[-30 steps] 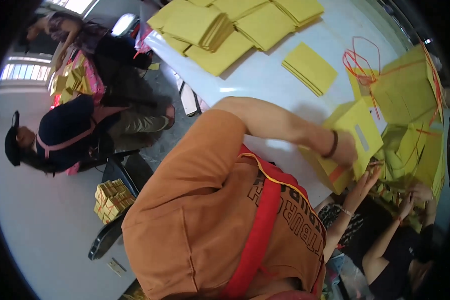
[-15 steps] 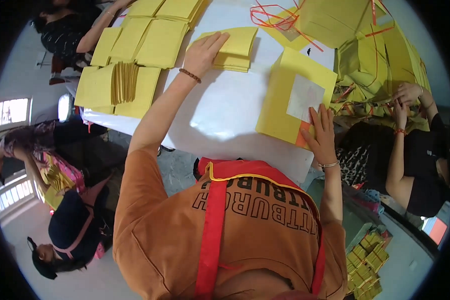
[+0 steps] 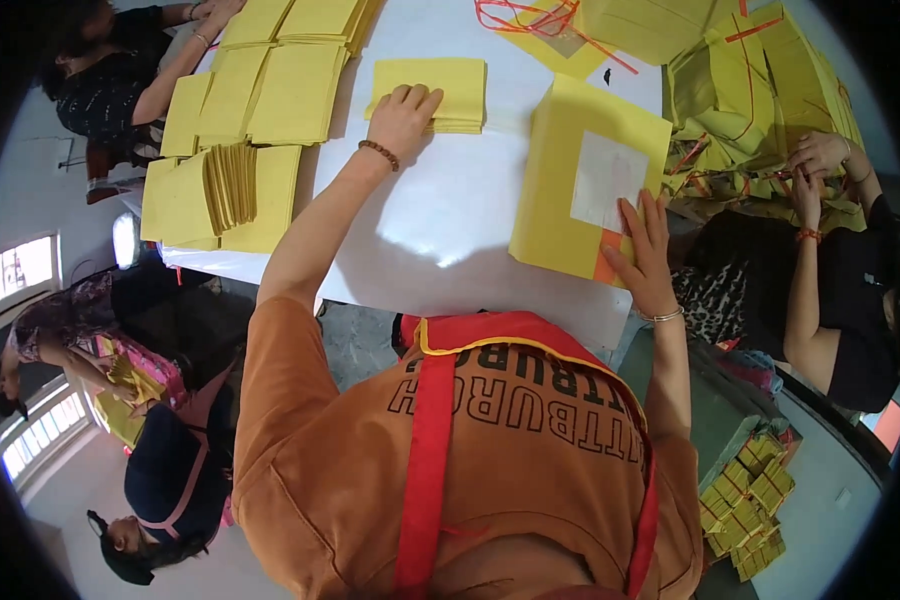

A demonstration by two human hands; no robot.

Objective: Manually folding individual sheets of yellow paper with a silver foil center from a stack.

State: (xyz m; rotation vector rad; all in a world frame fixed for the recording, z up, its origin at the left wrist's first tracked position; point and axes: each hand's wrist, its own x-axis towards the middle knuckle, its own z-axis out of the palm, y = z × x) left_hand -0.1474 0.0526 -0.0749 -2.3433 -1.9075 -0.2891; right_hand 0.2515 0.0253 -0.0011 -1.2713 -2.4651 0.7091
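My left hand [image 3: 402, 125], with a brown bead bracelet, rests palm down over the near left part of a small stack of folded yellow paper sheets [image 3: 455, 82]. Its fingers are slightly bent and a little apart on the top sheet. To the right stands a large yellow paper block [image 3: 550, 180] with a white label [image 3: 605, 180] and an orange patch on its upper face. Across the block's near right corner lies my right hand [image 3: 646, 255], fingers stretched out and spread, touching the label's edge and the orange patch.
Several yellow paper stacks [image 3: 290, 95] fill the table's left side, one bundle [image 3: 228, 190] on edge. Red straps [image 3: 530, 15] lie at the far side near more yellow paper. A co-worker's hands [image 3: 818, 160] work at the right. Tied yellow bundles [image 3: 745, 505] are piled lower right.
My left hand has drawn back slightly toward me on the small stack, and the stack's lifted top sheet now lies flatter. My right hand stays on the block.
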